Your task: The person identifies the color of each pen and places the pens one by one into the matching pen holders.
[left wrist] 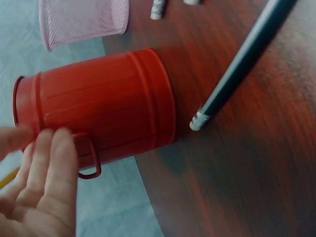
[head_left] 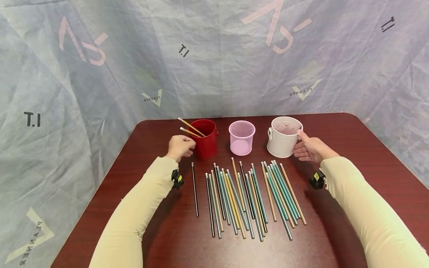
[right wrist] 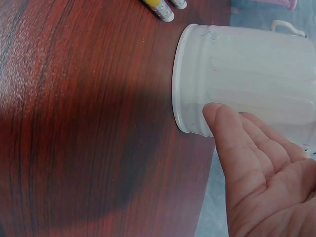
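Observation:
A red bucket (head_left: 206,143) stands at the back left with two yellow pencils (head_left: 191,127) leaning out of its top. My left hand (head_left: 181,146) is at its left side, fingers fairly straight and close to the small handle (left wrist: 91,160). Toward the right stands a white bucket (head_left: 282,143), the inside of which shows from above. The thumb of my right hand (head_left: 311,147) is at its rim, while the other fingers (right wrist: 229,128) extend along its side. Between the two buckets is a pink mesh cup (head_left: 241,143).
Many pencils in black, teal and yellow lie side by side in front of the containers, such as a teal pencil (head_left: 281,193). One black pencil (head_left: 195,191) lies apart at the left. The dark red table (head_left: 268,253) ends at a grey cloth backdrop (head_left: 214,74).

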Available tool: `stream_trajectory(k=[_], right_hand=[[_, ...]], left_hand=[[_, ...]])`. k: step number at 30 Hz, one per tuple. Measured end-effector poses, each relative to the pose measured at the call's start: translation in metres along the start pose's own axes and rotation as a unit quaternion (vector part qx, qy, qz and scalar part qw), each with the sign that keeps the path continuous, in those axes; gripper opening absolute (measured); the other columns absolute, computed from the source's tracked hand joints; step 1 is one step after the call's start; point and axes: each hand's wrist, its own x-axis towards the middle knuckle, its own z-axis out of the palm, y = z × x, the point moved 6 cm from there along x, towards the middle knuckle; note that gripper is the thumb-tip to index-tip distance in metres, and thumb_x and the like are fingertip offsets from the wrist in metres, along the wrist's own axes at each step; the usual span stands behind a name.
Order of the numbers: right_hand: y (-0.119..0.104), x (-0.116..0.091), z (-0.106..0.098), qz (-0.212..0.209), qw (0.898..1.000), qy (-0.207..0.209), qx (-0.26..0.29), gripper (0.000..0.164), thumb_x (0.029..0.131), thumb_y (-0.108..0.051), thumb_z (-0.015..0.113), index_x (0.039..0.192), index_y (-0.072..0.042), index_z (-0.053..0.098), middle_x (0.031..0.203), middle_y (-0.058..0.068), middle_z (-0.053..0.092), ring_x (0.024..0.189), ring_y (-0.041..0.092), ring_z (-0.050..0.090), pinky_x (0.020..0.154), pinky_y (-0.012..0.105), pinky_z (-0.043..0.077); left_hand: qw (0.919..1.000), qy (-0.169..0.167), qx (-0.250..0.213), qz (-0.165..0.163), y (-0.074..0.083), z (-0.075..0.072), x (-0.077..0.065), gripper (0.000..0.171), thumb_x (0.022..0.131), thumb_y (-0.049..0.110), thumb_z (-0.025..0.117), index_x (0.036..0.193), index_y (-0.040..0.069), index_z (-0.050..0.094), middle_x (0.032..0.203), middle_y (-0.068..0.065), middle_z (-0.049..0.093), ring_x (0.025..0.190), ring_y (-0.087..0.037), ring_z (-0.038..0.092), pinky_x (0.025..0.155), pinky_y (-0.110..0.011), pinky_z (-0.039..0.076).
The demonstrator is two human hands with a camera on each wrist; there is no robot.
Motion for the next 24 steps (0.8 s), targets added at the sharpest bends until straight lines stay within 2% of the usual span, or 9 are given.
stream_trajectory(k=[2,4,7,10,14,17,18,20,24], right_hand=[[0.000,0.000,0.000,0.000,1.000,0.001,0.001,0.095,0.096,-0.059,0.009,0.136,0.026,0.021,0.140,0.041,0.027,0.101,0.022,0.063,0.096,0.044,0.046],[-0.001,0.000,0.001,-0.001,1.000,0.000,0.000,0.095,0.096,-0.059,0.009,0.136,0.026,0.021,0.140,0.041,0.027,0.100,0.021,0.063,0.096,0.044,0.046],[-0.001,0.001,0.001,-0.002,1.000,-0.002,-0.003,0.094,0.096,-0.059,0.009,0.136,0.026,0.021,0.140,0.041,0.028,0.098,0.020,0.063,0.096,0.044,0.046],[-0.002,0.002,0.002,0.000,1.000,-0.005,-0.004,0.094,0.096,-0.059,0.009,0.136,0.026,0.021,0.139,0.041,0.028,0.099,0.020,0.063,0.097,0.045,0.045],[-0.003,0.002,0.000,0.002,1.000,-0.004,-0.005,0.095,0.096,-0.060,0.009,0.136,0.025,0.022,0.140,0.041,0.028,0.104,0.025,0.062,0.098,0.046,0.043],[-0.002,0.002,-0.002,0.004,1.000,-0.002,-0.007,0.095,0.096,-0.060,0.010,0.137,0.025,0.022,0.140,0.040,0.029,0.104,0.025,0.062,0.098,0.045,0.044],[-0.002,0.002,-0.002,0.004,1.000,-0.002,-0.006,0.095,0.096,-0.060,0.010,0.137,0.024,0.022,0.140,0.040,0.029,0.102,0.023,0.062,0.097,0.044,0.045],[-0.001,0.002,-0.003,0.005,1.000,-0.002,-0.006,0.095,0.096,-0.061,0.010,0.137,0.024,0.022,0.140,0.040,0.029,0.100,0.021,0.063,0.097,0.043,0.046],[0.001,0.003,-0.003,0.007,1.000,-0.004,-0.005,0.095,0.096,-0.060,0.010,0.137,0.024,0.021,0.141,0.040,0.029,0.096,0.017,0.063,0.095,0.042,0.047]], left_hand=[[0.9969,-0.047,0.062,0.012,0.001,0.010,-0.005,0.017,0.083,0.007,0.063,0.091,-0.005,0.071,0.075,-0.012,0.068,0.051,-0.014,0.061,0.052,-0.027,0.054],[0.9872,-0.095,0.126,0.026,0.003,0.023,-0.013,0.015,0.082,0.008,0.064,0.086,-0.004,0.072,0.072,-0.012,0.068,0.050,-0.014,0.061,0.052,-0.029,0.055],[0.9602,-0.160,0.224,0.049,0.003,0.042,-0.026,0.015,0.083,0.010,0.066,0.077,-0.002,0.072,0.065,-0.009,0.066,0.048,-0.015,0.059,0.050,-0.029,0.053],[0.9318,-0.197,0.298,0.063,0.002,0.054,-0.039,0.019,0.085,0.010,0.066,0.070,-0.002,0.071,0.059,-0.010,0.063,0.046,-0.016,0.056,0.046,-0.028,0.050],[0.8997,-0.185,0.389,0.073,-0.002,0.056,-0.047,0.026,0.084,0.013,0.070,0.060,0.004,0.063,0.053,-0.004,0.054,0.046,-0.016,0.049,0.043,-0.027,0.041],[0.8768,-0.162,0.447,0.074,-0.011,0.052,-0.044,0.030,0.081,0.015,0.072,0.057,0.010,0.055,0.054,-0.001,0.049,0.050,-0.016,0.046,0.045,-0.030,0.039],[0.8717,-0.156,0.459,0.069,-0.014,0.051,-0.042,0.031,0.081,0.016,0.072,0.057,0.012,0.052,0.056,-0.001,0.048,0.053,-0.017,0.046,0.047,-0.032,0.039],[0.8655,-0.154,0.473,0.058,-0.021,0.047,-0.040,0.030,0.080,0.016,0.073,0.058,0.012,0.053,0.058,-0.001,0.050,0.056,-0.018,0.047,0.049,-0.034,0.041],[0.8684,-0.164,0.467,0.026,-0.032,0.041,-0.037,0.029,0.082,0.018,0.072,0.059,0.011,0.055,0.059,-0.003,0.055,0.054,-0.018,0.051,0.049,-0.032,0.042]])
